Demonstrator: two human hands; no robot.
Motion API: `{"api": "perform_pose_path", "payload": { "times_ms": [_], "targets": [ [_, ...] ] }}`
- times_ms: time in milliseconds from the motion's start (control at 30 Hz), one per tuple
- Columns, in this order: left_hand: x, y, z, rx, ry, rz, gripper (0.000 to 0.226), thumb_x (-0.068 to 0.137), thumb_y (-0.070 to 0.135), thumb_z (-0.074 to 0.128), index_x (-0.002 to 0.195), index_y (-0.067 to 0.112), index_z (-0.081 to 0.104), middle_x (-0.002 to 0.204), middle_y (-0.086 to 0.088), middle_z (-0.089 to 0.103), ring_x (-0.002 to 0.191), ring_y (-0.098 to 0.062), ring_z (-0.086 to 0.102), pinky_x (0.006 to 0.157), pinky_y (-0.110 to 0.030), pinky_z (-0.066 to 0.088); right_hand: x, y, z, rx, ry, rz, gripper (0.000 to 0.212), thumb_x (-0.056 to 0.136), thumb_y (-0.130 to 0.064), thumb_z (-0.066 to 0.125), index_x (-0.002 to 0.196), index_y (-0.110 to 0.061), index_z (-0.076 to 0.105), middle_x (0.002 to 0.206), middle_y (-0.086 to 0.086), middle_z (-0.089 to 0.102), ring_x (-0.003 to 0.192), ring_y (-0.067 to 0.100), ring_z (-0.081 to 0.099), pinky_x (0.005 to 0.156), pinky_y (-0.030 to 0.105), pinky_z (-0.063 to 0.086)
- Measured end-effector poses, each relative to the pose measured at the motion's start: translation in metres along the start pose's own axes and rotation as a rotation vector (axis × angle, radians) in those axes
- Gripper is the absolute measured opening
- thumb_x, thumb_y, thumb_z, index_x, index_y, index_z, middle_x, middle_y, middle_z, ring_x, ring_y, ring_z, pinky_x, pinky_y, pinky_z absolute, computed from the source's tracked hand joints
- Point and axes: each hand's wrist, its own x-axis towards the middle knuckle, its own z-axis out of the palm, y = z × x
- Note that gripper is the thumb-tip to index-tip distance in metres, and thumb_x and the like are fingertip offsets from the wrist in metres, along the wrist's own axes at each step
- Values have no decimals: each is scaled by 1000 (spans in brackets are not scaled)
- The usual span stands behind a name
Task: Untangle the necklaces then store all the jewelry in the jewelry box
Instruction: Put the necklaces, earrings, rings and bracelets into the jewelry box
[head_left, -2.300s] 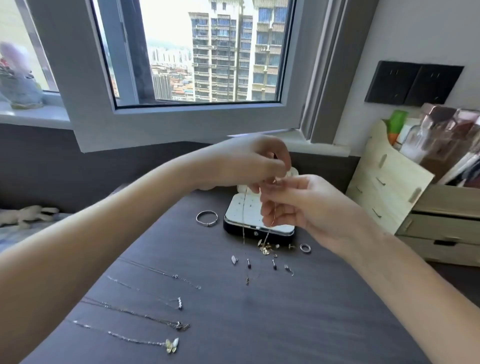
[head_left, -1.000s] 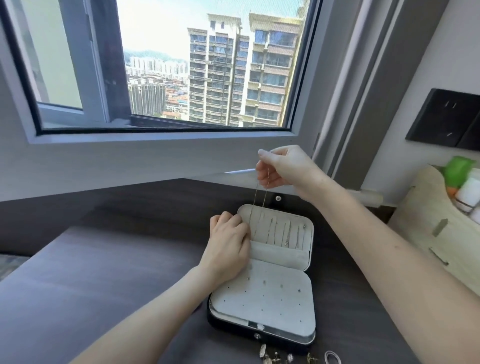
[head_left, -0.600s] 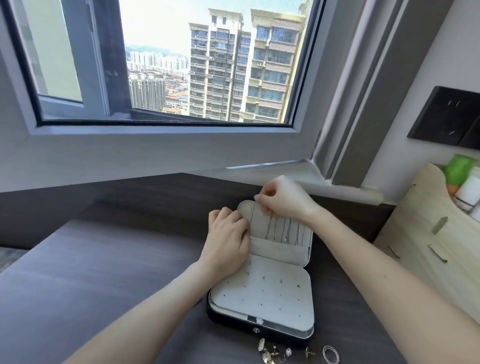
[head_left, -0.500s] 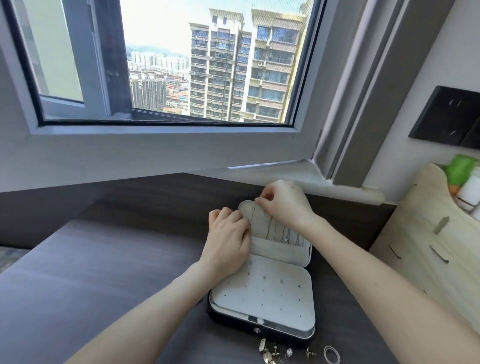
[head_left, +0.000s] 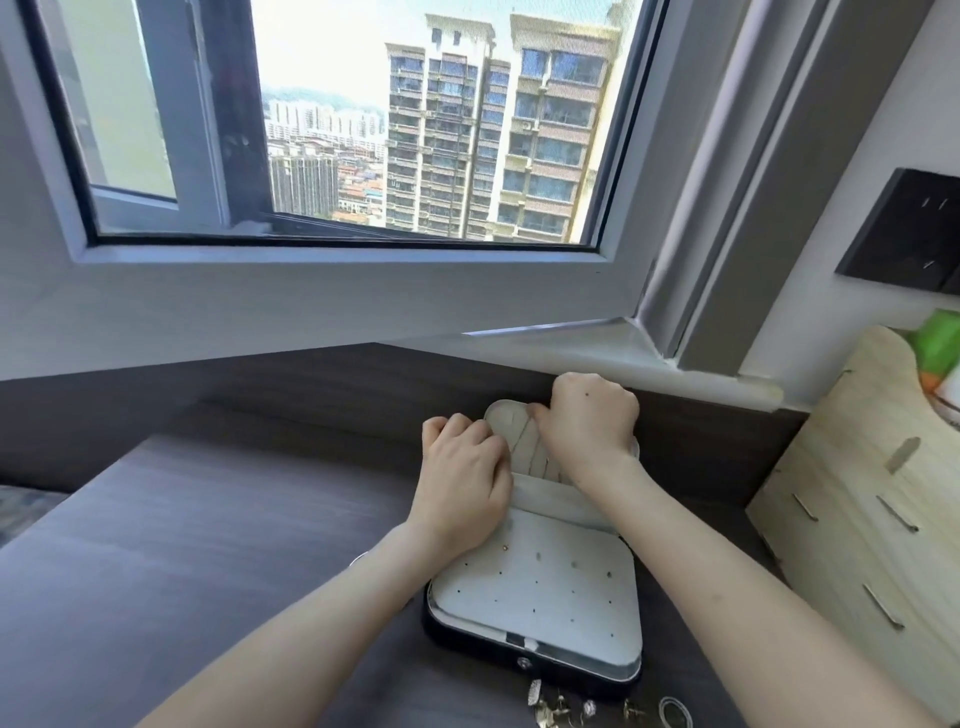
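The right hand (head_left: 587, 426) is closed on the necklace (head_left: 521, 440), which is hung in the jewelry box (head_left: 540, 597) lid; the left hand's (head_left: 462, 483) grip cannot be told. The chain is judged light and limp, and is best held near its end.

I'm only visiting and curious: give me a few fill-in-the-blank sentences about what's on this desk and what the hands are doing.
1. The jewelry box lies ____ on the dark table.
2. The right hand holds a necklace at the top of the box's ____.
3. Loose earrings and a ring lie on the table in ____ of the box.
Missing words: open; lid; front.
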Motion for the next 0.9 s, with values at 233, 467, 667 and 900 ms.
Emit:
{"api": "perform_pose_path", "payload": {
  "times_ms": [233,467,667,900],
  "targets": [
    [0,1,-2,-2,2,4,25,76,23,39,61,17,58,63,6,50,67,-20,47,75,-33,27,13,8,3,246,-133,194,15,81,-34,67,83,-19,66,91,1,69,88,24,63,63,26,38],
    [0,2,-3,-4,-30,3,23,76,24,41,64,20,60,63,8,51,68,-19,47,75,-30,24,9,15,-4,378,-207,173,20,79,-38,70,76,-25,55,87,-7,61,89,17,59,66,26,37],
    [-1,3,-3,20,-48,8,33,81,25,41,96,24,71,65,7,53,68,-21,47,77,-33,26,-21,19,3,295,-34,-90,20,91,-32,55,105,-31,69,95,-5,68,94,20,63,73,30,46],
    [0,7,-5,102,-102,32,39,89,38,38,104,27,72,65,3,50,67,-23,45,74,-34,25,-58,22,29,7,132,-316,52,40,-8,85,87,-27,77,50,0,50,37,21,49,41,22,27]
  ]
}}
